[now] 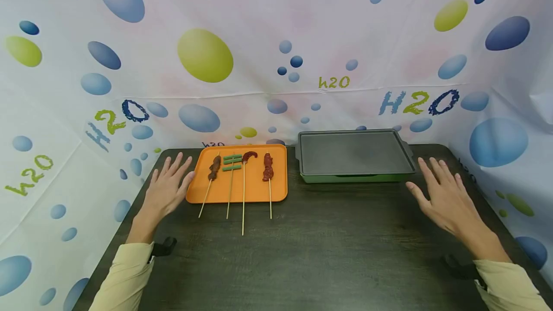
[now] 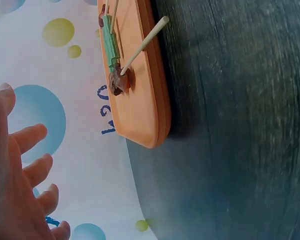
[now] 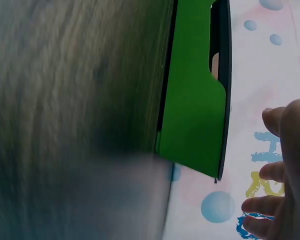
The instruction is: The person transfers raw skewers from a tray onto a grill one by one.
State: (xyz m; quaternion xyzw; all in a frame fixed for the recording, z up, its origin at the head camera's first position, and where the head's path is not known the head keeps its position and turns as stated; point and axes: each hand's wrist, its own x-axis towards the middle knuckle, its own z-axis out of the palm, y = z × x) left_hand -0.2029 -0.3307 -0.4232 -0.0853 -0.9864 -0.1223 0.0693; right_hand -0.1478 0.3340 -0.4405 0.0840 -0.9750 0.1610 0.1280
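Note:
An orange tray [image 1: 257, 193] lies at the back left of the dark table, bearing several skewers. From left to right they are a brown meat skewer [image 1: 214, 167], a skewer of green pieces [image 1: 232, 159], one with a curled dark-red piece [image 1: 248, 156] and a red meat skewer [image 1: 268, 167]. My left hand [image 1: 165, 187] is spread beside the tray's left edge, holding nothing. To the right of the tray stands a green grill with a flat grey top [image 1: 356, 152]. Near its right end my right hand [image 1: 447, 198] is spread, also holding nothing.
The dark wooden table [image 1: 311, 248] stretches in front of the tray and grill. A white sheet with blue and green dots [image 1: 250, 71] hangs behind and along both sides. The skewer sticks jut past the tray's front edge.

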